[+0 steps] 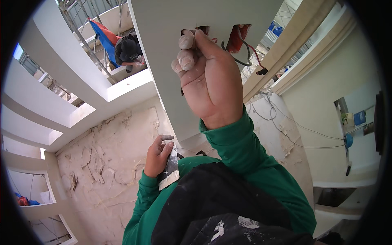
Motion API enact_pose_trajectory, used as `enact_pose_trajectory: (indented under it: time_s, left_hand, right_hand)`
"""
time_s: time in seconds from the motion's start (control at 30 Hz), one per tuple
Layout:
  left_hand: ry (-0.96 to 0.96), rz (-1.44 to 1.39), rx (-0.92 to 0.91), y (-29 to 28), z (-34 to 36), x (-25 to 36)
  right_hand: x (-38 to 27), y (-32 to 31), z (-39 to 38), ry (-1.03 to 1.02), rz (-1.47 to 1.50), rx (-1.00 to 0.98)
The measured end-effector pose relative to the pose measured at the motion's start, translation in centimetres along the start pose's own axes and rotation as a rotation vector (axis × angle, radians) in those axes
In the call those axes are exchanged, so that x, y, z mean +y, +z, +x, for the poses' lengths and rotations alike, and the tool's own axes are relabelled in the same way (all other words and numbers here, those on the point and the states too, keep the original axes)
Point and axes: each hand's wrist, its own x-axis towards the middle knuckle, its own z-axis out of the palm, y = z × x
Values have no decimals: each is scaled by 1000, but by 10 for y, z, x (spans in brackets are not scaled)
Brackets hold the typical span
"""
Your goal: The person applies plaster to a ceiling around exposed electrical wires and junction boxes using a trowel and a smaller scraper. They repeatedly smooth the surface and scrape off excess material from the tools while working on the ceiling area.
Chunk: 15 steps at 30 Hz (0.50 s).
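Note:
My right hand [214, 77] is raised palm toward me in front of a pale grey wall face [171, 16]. Its whitened fingers are curled in and the thumb presses against them; anything between them is hidden. Just behind the fingertips is a partly covered wall cut-out [203, 29]. Beside it, a red electrical box [238, 38] sits in the wall, with black and red wires [256, 57] hanging out. Low by my waist, my left hand [157, 157] grips a putty knife [170, 168], its broad metal blade smeared with pale filler.
Another person [127, 49] is bent over beyond a window opening at upper left, near scaffold poles [83, 36]. Loose cables [281, 122] trail over the floor at right. Crumpled, dusty sheeting [98, 163] covers the floor at left. A blue container [359, 118] is at far right.

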Motion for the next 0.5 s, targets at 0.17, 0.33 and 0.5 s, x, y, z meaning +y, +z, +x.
enact_pose_trajectory:
  time_s: [0.17,0.33,0.5]
  left_hand:
    - [-31,-7,17,4,-7,5]
    - [-25,-16,-12,8,-7,11]
    - [33,39,13,12,-10,18]
  right_hand:
    - [-8,-7,-1,-24,-117,45]
    - [-4,-3,6,-1,-106,19]
    - [-4,-12,-13,32,-280,59]
